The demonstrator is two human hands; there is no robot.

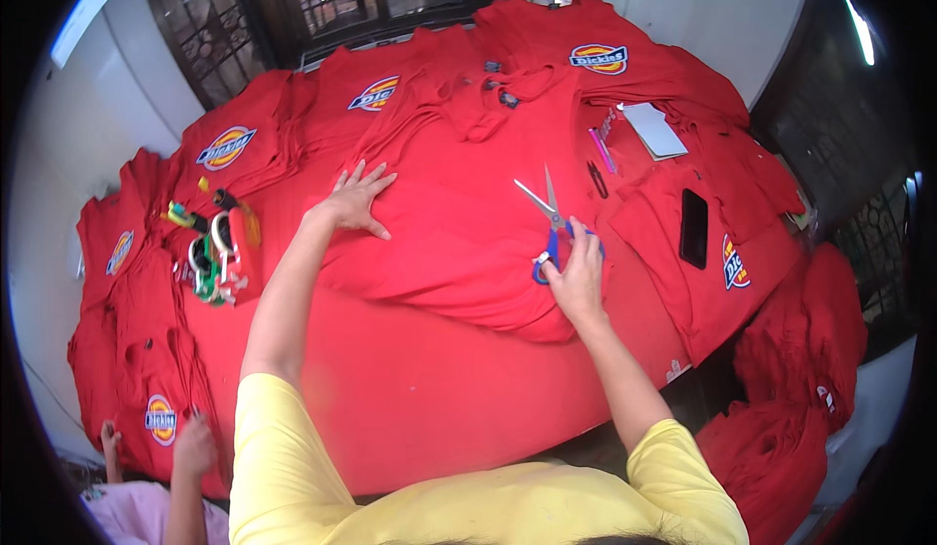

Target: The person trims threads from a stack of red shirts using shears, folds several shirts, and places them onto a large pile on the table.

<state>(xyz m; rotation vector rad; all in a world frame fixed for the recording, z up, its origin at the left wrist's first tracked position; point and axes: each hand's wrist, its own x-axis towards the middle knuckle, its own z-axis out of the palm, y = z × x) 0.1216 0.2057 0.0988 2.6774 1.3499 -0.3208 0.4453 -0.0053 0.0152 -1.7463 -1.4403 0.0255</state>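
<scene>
A plain red T-shirt (459, 223) lies spread on the red table, its collar toward the far side. My left hand (354, 200) rests flat on its left part with the fingers spread. In my right hand (579, 277) are scissors (552, 221) with blue handles, their blades parted and pointing away from me over the shirt's right part. My right fingers are closed round the handles.
Stacks of red shirts with a printed badge (226, 148) ring the table. Tape dispensers (220, 257) stand at left. A black phone (693, 229), small snips (597, 180), pink pens (602, 150) and a pale paper pad (653, 131) lie right. Another person's hands (195, 445) touch shirts lower left.
</scene>
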